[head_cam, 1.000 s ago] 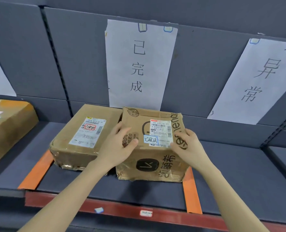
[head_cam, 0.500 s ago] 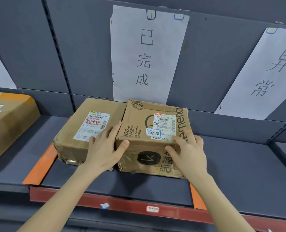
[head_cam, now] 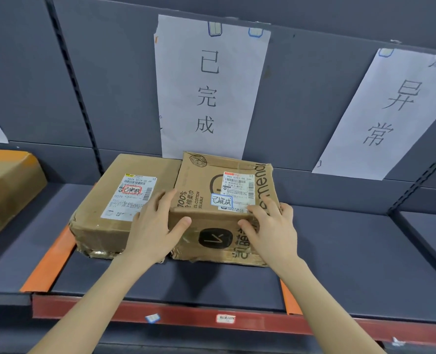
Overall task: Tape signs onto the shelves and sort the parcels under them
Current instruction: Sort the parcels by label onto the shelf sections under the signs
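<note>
Change: the printed brown cardboard parcel sits further back on the dark grey shelf board than a second ago. It has slid in toward the back panel, and its rear edge now covers the foot of the white paper sign reading 已完成.

It lies flat, well back from the red front edge and between the orange strips. Its left side is touching or just beside the plain brown cardboard parcel; we cannot tell if a gap is left.

The left hand grips the parcel's front-left corner, thumb on the front face and fingers up along the side. The right hand grips the front-right corner, thumb on the front face and fingers spread over the top. Both hands keep the corners they had before and have followed the parcel in.

The small blue-bordered handwritten sticker on the parcel's label appears to match the sign above it, so we judge the placement right and this parcel as good as sorted. What's left is to let go and pull back.

The white paper sign reading 异常 hangs over the right part of the board. Another brown parcel lies at the left end.
</note>
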Motion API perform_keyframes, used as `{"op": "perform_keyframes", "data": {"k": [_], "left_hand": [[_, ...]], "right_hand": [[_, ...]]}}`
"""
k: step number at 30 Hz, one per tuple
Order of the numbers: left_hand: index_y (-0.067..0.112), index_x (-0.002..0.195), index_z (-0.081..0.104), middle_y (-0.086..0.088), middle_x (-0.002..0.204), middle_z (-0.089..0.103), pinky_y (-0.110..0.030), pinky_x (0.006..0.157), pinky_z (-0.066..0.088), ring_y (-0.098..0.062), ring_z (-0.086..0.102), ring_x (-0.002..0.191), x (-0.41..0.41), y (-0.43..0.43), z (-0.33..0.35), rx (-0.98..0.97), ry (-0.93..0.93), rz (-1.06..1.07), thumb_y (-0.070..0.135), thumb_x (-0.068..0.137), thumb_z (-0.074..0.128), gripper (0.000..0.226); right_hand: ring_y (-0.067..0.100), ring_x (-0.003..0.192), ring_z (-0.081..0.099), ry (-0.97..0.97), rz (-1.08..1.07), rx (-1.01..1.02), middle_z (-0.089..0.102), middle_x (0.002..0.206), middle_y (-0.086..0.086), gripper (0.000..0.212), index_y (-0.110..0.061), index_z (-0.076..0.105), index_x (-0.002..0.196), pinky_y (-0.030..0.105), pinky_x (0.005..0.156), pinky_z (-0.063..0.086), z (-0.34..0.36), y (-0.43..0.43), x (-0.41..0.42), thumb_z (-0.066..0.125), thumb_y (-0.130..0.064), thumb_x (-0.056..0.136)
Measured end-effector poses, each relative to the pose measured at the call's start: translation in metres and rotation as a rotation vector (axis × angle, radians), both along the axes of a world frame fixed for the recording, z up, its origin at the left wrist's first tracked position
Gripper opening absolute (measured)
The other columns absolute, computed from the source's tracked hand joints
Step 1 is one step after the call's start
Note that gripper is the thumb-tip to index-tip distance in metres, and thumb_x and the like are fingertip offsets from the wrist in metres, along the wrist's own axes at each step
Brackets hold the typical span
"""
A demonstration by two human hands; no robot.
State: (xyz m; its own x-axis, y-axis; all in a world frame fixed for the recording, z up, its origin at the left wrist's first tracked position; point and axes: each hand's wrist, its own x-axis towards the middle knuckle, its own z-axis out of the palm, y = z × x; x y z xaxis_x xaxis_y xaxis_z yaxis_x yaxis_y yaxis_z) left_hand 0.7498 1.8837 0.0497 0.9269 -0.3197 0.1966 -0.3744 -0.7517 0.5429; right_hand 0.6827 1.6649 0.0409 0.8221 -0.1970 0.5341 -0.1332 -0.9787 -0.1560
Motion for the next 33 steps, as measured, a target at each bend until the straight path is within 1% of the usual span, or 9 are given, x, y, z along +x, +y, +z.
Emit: {"op": "perform_keyframes", "data": {"k": [4, 6, 8, 11, 15, 18, 20, 25, 33], "left_hand": [[0.020, 0.142, 0.036, -0.006, 0.154, 0.019, -0.042, 0.111, 0.023, -0.024, 0.017, 0.141, -0.002, -0.014, 0.008, 0.022, -0.057, -0.024, 0.048, 0.091, 0.046, 0.059], [0.018, 0.136, 0.045, -0.006, 0.150, 0.027, -0.042, 0.107, 0.026, -0.026, 0.024, 0.138, -0.003, -0.021, 0.013, 0.055, -0.092, -0.047, 0.063, 0.082, 0.030, 0.072], [0.017, 0.130, 0.052, -0.009, 0.146, 0.034, -0.047, 0.104, 0.030, -0.029, 0.029, 0.135, -0.002, -0.026, 0.013, 0.099, -0.147, -0.060, 0.065, 0.073, 0.017, 0.082], [0.014, 0.118, 0.061, -0.014, 0.137, 0.047, -0.055, 0.097, 0.037, -0.035, 0.039, 0.130, -0.003, -0.034, 0.016, 0.168, -0.214, -0.080, 0.059, 0.078, 0.024, 0.070], [0.013, 0.101, 0.068, -0.016, 0.114, 0.063, -0.058, 0.081, 0.048, -0.038, 0.059, 0.109, -0.003, -0.045, 0.024, 0.283, -0.325, -0.104, 0.048, 0.081, 0.037, 0.051], [0.013, 0.100, 0.070, -0.017, 0.112, 0.064, -0.057, 0.082, 0.048, -0.040, 0.060, 0.107, -0.004, -0.062, 0.029, 0.313, -0.356, -0.152, 0.045, 0.082, 0.037, 0.050], [0.013, 0.102, 0.070, -0.016, 0.113, 0.063, -0.055, 0.081, 0.049, -0.039, 0.060, 0.106, -0.004, -0.074, 0.029, 0.318, -0.361, -0.188, 0.044, 0.082, 0.036, 0.051], [0.009, 0.104, 0.069, -0.015, 0.108, 0.065, -0.052, 0.074, 0.052, -0.039, 0.060, 0.103, -0.015, -0.114, 0.029, 0.278, -0.334, -0.255, 0.046, 0.081, 0.037, 0.054], [0.008, 0.105, 0.068, -0.014, 0.108, 0.065, -0.051, 0.079, 0.051, -0.038, 0.061, 0.103, -0.061, -0.206, 0.028, 0.168, -0.417, -0.376, 0.044, 0.081, 0.038, 0.053]], "right_hand": [[0.036, 0.078, 0.059, -0.005, -0.030, -0.037, 0.068, 0.093, 0.004, 0.035, -0.019, 0.071, 0.085, 0.030, 0.043, 0.048, 0.002, 0.000, 0.001, 0.056, -0.047, 0.072], [0.035, 0.076, 0.059, -0.024, -0.037, -0.045, 0.067, 0.092, 0.004, 0.039, -0.019, 0.070, 0.082, 0.031, 0.044, 0.048, 0.002, 0.001, 0.001, 0.048, -0.050, 0.074], [0.033, 0.074, 0.060, -0.030, -0.055, -0.065, 0.068, 0.091, 0.003, 0.038, -0.019, 0.070, 0.080, 0.033, 0.046, 0.049, 0.002, 0.001, 0.002, 0.049, -0.049, 0.072], [0.031, 0.075, 0.061, -0.006, -0.079, -0.082, 0.068, 0.090, 0.000, 0.041, -0.021, 0.070, 0.082, 0.039, 0.052, 0.052, 0.003, 0.001, 0.003, 0.042, -0.051, 0.074], [0.030, 0.088, 0.062, 0.001, -0.042, -0.027, 0.066, 0.104, 0.001, 0.046, -0.023, 0.064, 0.103, 0.045, 0.068, 0.054, 0.003, -0.004, -0.005, 0.041, -0.051, 0.075], [0.030, 0.093, 0.064, -0.026, -0.091, 0.003, 0.064, 0.114, 0.006, 0.046, -0.022, 0.052, 0.114, 0.041, 0.068, 0.055, 0.006, -0.013, -0.019, 0.041, -0.046, 0.076], [0.031, 0.093, 0.065, -0.018, -0.148, 0.011, 0.063, 0.115, 0.010, 0.046, -0.021, 0.051, 0.116, 0.041, 0.068, 0.055, 0.007, -0.024, -0.028, 0.042, -0.044, 0.076], [0.035, 0.092, 0.065, 0.081, -0.269, -0.037, 0.065, 0.113, 0.016, 0.048, -0.014, 0.061, 0.113, 0.045, 0.067, 0.055, 0.001, -0.065, -0.055, 0.039, -0.043, 0.081], [0.032, 0.087, 0.067, 0.162, -0.413, -0.018, 0.066, 0.108, 0.014, 0.049, -0.014, 0.068, 0.104, 0.041, 0.062, 0.055, 0.003, -0.138, -0.124, 0.038, -0.044, 0.079]]}}
